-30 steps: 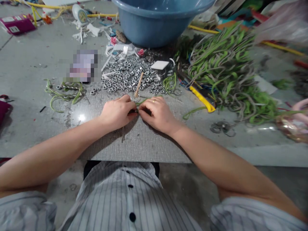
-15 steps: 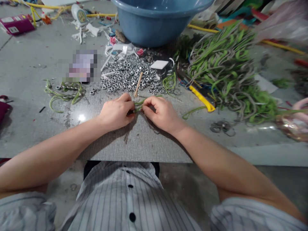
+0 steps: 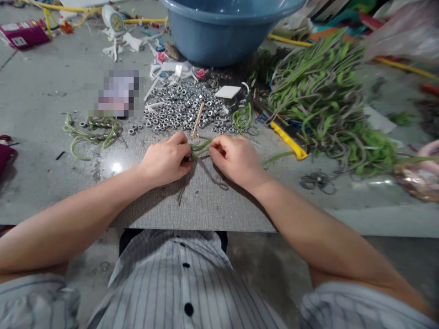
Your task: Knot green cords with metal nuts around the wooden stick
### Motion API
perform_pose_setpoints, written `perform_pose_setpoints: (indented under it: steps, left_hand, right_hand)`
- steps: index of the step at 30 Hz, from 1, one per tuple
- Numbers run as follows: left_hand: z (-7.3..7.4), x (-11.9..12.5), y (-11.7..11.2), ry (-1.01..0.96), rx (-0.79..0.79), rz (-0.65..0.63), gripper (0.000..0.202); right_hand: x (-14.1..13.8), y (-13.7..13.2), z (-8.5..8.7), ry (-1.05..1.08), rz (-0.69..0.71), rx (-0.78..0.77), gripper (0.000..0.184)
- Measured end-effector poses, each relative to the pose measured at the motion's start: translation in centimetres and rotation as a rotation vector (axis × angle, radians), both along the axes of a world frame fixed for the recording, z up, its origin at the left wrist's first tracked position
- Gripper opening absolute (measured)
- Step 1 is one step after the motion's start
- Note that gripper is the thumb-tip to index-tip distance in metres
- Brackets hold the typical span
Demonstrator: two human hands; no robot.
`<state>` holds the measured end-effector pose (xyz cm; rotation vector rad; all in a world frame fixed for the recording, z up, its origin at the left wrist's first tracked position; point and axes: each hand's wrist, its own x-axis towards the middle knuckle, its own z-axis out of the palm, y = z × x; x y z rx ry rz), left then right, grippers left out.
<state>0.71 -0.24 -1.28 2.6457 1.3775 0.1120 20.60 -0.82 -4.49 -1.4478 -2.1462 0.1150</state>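
Green and grey cords (image 3: 201, 146) stretch between my two hands above the table's front part. My left hand (image 3: 168, 157) is closed around them in a pinch, its fingertips partly hidden. Thumb and forefinger of my right hand (image 3: 235, 160) pinch the cords' other side. A grey cord loop (image 3: 214, 177) hangs down between the hands onto the table. Just beyond, a small wooden stick (image 3: 198, 119) leans up beside a pile of metal nuts (image 3: 181, 103). To the left lies a finished-looking strip of green cord with nuts (image 3: 103, 129).
A blue basin (image 3: 229, 34) stands at the back. A heap of green and grey cords (image 3: 329, 100) fills the right, beside a yellow utility knife (image 3: 288, 139). A blurred-out phone (image 3: 118, 93) lies left. Another person's hand (image 3: 430, 155) shows at the right edge.
My right hand has moved slightly right, away from the left, so more of the cords shows between them. The grey loop is now more visible. My left hand has hardly moved.
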Motion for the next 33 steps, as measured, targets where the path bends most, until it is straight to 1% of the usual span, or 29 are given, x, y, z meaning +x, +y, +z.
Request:
perform_pose_setpoints:
  steps: [4,7,10,13,16,18,21,23,25,28,30,33]
  left_hand:
    - [0.0,0.0,0.1,0.004,-0.004,-0.002,0.021]
    - [0.0,-0.1,0.0,-0.003,0.001,0.003,0.02]
    - [-0.1,-0.1,0.0,-0.022,0.011,0.0,0.02]
    - [-0.1,-0.1,0.0,-0.021,0.012,-0.005,0.021]
    - [-0.2,-0.1,0.1,-0.02,0.006,-0.012,0.021]
    - [-0.2,-0.1,0.1,-0.022,0.002,-0.012,0.021]
    - [-0.2,-0.1,0.1,-0.022,-0.002,-0.013,0.022]
    - [-0.2,-0.1,0.1,-0.022,-0.006,-0.015,0.023]
    - [-0.1,-0.2,0.1,-0.034,-0.014,-0.021,0.024]
    - [0.0,-0.3,0.1,-0.102,-0.026,-0.042,0.028]
    - [0.1,-0.4,0.2,-0.17,-0.01,-0.048,0.03]
    - [0.1,-0.5,0.2,-0.254,0.038,-0.034,0.031]
  right_hand:
    - [0.2,0.1,0.0,-0.161,-0.076,-0.024,0.01]
    - [0.1,-0.1,0.1,-0.238,-0.099,-0.06,0.011]
    - [0.3,0.0,0.2,-0.216,-0.109,-0.062,0.014]
    - [0.9,0.6,0.0,-0.16,-0.128,-0.014,0.015]
    - [1.8,1.4,-0.3,-0.169,-0.154,0.027,0.019]
    - [2.2,1.8,-0.5,-0.192,-0.176,0.004,0.017]
    - [2.3,2.1,-0.5,-0.216,-0.201,-0.056,0.007]
    - [2.2,2.1,-0.3,-0.2,-0.21,-0.075,0.009]
    - [2.0,2.0,0.0,-0.116,-0.214,-0.082,0.01]
    - [1.9,1.9,0.2,0.161,-0.205,-0.122,0.007]
    - [1.6,1.7,0.3,0.412,-0.188,-0.229,0.006]
    - [0.9,1.3,0.7,0.773,-0.139,-0.487,0.011]
